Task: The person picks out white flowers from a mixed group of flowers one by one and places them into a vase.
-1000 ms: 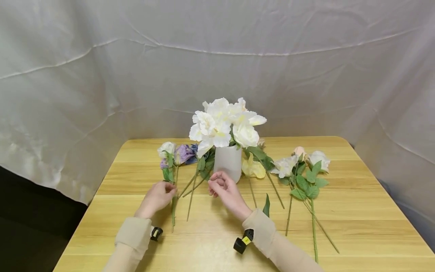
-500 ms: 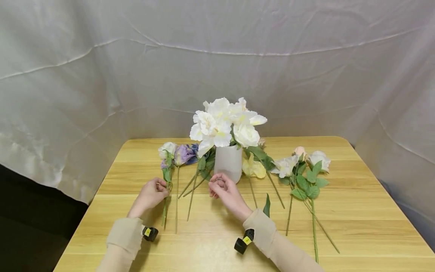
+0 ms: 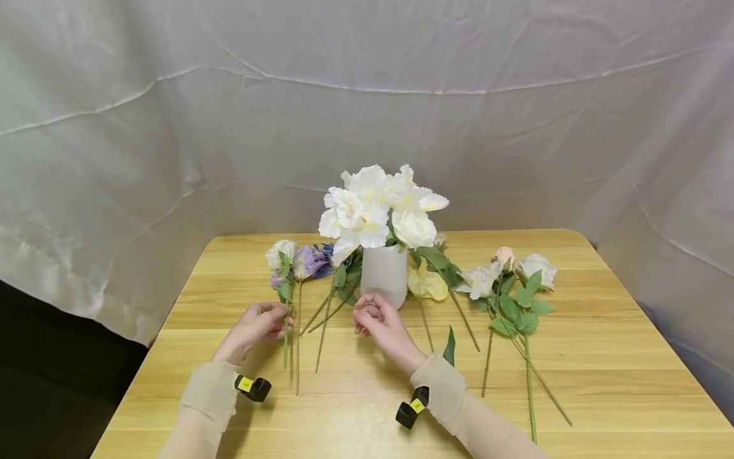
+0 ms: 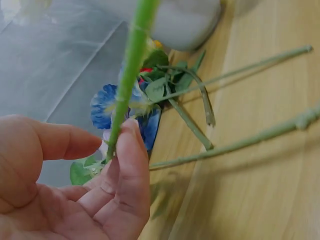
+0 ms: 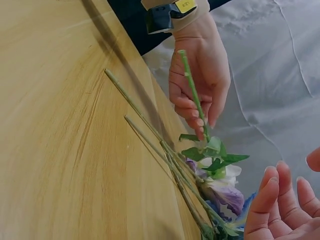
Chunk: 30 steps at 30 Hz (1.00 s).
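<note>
My left hand (image 3: 255,328), on the left of the table, pinches a green stem (image 4: 131,65) between thumb and fingertips. In the head view this stem runs up to a white rose (image 3: 281,254) with green leaves. Right beside those fingers is a purple flower (image 3: 308,261) with a long thin stem lying on the wood. My right hand (image 3: 387,331) rests in front of the white vase (image 3: 384,274), fingers loosely curled and holding nothing. Large white flowers (image 3: 367,210) fill the vase.
Blue flowers (image 4: 104,106) and crossing stems lie left of the vase. To its right are a yellow flower (image 3: 427,284), a loose leaf (image 3: 450,346) and several pale roses with stems, including a white rose (image 3: 538,270). A grey cloth (image 3: 459,140) hangs behind the table.
My left hand has shifted left, away from the purple flower's stem. The green stem it pinches now stands apart from a thin brownish stem beside it. My right hand has stayed in place.
</note>
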Each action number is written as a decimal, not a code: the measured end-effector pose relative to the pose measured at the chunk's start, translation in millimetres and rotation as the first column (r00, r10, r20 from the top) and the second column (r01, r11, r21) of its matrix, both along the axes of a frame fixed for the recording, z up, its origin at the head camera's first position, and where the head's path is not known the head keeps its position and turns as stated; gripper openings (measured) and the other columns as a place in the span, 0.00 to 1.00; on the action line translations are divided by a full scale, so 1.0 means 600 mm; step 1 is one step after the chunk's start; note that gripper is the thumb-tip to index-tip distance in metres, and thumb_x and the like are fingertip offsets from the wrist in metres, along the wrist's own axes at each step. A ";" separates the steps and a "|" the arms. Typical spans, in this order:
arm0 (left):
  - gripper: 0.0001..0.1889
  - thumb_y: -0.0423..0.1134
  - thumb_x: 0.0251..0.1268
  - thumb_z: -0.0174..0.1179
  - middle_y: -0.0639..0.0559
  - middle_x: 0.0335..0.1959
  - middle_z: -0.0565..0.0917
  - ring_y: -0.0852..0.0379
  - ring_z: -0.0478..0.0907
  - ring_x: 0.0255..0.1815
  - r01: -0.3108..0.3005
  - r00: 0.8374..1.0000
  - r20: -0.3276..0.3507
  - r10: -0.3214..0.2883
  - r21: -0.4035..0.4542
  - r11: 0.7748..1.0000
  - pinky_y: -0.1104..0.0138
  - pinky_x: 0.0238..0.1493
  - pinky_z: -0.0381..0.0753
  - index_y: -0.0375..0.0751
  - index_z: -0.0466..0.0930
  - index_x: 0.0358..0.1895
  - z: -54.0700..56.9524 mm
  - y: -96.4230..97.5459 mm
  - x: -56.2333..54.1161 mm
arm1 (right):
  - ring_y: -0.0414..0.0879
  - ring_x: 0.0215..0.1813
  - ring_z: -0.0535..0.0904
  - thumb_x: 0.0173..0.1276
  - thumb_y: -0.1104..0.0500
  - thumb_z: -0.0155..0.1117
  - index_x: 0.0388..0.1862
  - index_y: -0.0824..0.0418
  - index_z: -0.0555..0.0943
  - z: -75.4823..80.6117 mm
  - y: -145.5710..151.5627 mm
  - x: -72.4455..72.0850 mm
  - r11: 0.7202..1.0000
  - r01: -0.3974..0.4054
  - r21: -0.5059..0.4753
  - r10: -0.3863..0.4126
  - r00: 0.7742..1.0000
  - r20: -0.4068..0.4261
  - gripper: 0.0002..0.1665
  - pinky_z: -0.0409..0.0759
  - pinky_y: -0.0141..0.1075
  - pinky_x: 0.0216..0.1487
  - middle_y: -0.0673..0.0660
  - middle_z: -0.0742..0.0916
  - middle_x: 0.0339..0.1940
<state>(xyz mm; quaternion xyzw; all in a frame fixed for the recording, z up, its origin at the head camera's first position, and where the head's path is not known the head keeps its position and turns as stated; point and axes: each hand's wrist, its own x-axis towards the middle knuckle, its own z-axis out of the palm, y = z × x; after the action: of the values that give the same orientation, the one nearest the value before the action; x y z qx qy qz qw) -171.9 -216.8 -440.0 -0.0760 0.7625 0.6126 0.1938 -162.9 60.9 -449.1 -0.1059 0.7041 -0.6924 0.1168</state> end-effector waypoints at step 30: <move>0.13 0.38 0.81 0.48 0.59 0.33 0.73 0.69 0.76 0.28 -0.179 0.984 0.046 0.173 0.260 0.949 0.82 0.29 0.79 0.33 0.68 0.58 0.003 0.001 -0.023 | 0.43 0.35 0.80 0.70 0.66 0.55 0.55 0.74 0.69 -0.011 0.023 -0.003 0.998 0.000 0.069 0.002 0.999 -0.037 0.18 0.85 0.39 0.42 0.73 0.83 0.41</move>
<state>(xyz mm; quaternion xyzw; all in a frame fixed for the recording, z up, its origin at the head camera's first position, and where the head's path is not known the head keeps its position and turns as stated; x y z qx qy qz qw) -185.7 -216.4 -438.0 -0.1241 0.6624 0.7223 0.1554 -164.7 74.8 -456.0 -0.1149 0.7296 -0.6655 0.1078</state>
